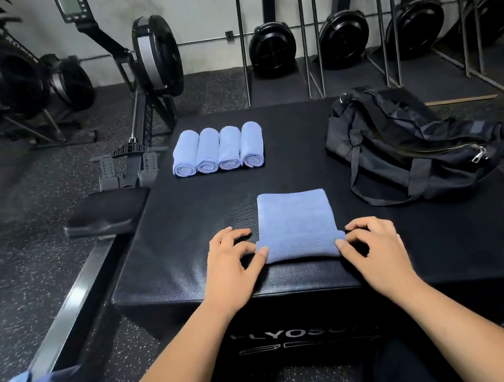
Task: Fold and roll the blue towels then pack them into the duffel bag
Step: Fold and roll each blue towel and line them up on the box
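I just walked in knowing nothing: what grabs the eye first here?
The left hand and right hand pinch the ends of a half-rolled blue towel at the near edge of a black padded box. Farther back on the left, four rolled blue towels lie side by side, and a black duffel bag sits on the right.

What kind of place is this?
Most likely a gym: black flywheel rowing machines stand by the wall, more are stored upright in metal racks, and the half-rolled blue towel lies on a black padded plyo box.
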